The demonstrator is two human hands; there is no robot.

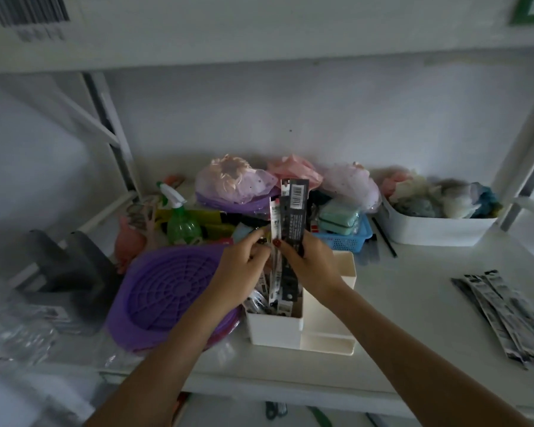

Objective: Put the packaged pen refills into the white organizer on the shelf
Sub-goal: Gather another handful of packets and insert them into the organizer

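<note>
A white organizer (275,331) stands at the middle of the shelf, its left compartment holding several upright refill packs. My right hand (313,265) grips a tall dark refill pack (295,211) with a barcode, its lower end inside that compartment. Just left of it, my left hand (244,269) pinches a narrow white-and-black refill pack (275,241) that also reaches down into the compartment. Several more packaged refills (506,315) lie flat on the shelf at the right.
A purple round basket (167,288) touches the organizer's left side. Behind are a green spray bottle (181,223), a blue basket (349,238) with mint pouches, tulle bags and a white bin (438,229) of cloth items. Dark bookends (71,266) stand left.
</note>
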